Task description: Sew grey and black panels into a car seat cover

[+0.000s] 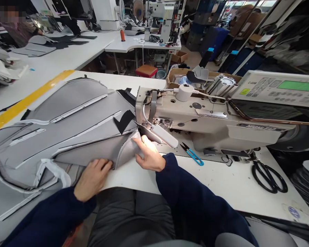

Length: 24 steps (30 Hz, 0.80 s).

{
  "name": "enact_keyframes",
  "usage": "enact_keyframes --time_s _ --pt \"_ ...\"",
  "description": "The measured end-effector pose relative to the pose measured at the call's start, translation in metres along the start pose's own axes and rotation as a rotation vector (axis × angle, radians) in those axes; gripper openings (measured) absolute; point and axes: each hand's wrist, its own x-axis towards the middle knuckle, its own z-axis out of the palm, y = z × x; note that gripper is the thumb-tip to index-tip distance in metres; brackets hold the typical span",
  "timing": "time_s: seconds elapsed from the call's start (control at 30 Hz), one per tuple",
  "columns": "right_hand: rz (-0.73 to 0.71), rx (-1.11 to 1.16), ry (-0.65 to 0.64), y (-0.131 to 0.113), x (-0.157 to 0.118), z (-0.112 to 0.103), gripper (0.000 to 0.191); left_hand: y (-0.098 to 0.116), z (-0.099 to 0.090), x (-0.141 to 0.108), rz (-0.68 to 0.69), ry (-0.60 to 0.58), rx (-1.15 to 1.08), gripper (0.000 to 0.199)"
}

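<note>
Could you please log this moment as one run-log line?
left hand: flat on grey fabric panel | right hand: pinching fabric edge by sewing machine | nearby: blue thread snips, black scissors

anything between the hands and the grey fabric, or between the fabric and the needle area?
Nothing visible. Both the left hand and right hand already rest on the grey fabric, whose edge reaches the sewing machine head. The blue snips lie off to the right.

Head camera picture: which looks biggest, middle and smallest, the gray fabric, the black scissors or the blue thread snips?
1. Gray fabric, by far the largest; both hands rest on it.
2. Black scissors.
3. Blue thread snips, smallest.
The scissors lie a little nearer the camera, but they look clearly bigger anyway.
</note>
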Motion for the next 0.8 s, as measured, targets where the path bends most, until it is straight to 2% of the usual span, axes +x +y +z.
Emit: enact_keyframes --time_s 0.07,0.13,0.2,0.3,0.37,0.43,0.5,0.6,0.7,0.73,0.8 --pt "-0.053 -0.118 -0.046 0.001 -0.017 0.007 0.058 -0.016 -0.007 0.006 -0.001 -0.038 -0.109 0.027" --pt "-0.093 -0.233 -0.044 0.001 -0.026 0.017 0.054 -0.021 -0.024 0.019 -0.002 -0.049 -0.201 0.024" --pt "-0.116 -0.327 -0.027 -0.002 -0.026 0.028 0.047 -0.015 -0.046 0.038 0.035 0.024 -0.226 0.028" --pt "-0.112 -0.440 -0.012 -0.009 -0.017 0.039 0.036 0.007 -0.068 0.078 0.243 0.113 -0.153 0.044" --pt "-0.076 -0.508 -0.016 -0.014 -0.015 0.042 0.030 0.022 -0.065 0.109 0.370 0.064 -0.103 0.055" --pt "-0.022 -0.548 -0.010 -0.017 -0.018 0.043 0.028 0.027 -0.054 0.137 0.377 -0.025 -0.073 0.055" --pt "0.018 -0.544 0.002 -0.019 -0.024 0.043 0.028 0.020 -0.042 0.155 0.332 -0.112 -0.059 0.047" --pt "0.030 -0.480 0.015 -0.016 -0.027 0.039 0.032 -0.013 -0.041 0.160 0.302 -0.163 -0.034 0.040" --pt "-0.001 -0.364 -0.020 -0.010 -0.021 0.033 0.033 -0.047 -0.061 0.147 0.248 -0.121 0.086 0.041" --pt "-0.025 -0.332 -0.045 -0.008 -0.019 0.031 0.033 -0.051 -0.070 0.142 0.232 -0.094 0.118 0.041" --pt "-0.067 -0.318 -0.082 -0.005 -0.015 0.028 0.033 -0.041 -0.087 0.134 0.263 -0.052 0.080 0.041"
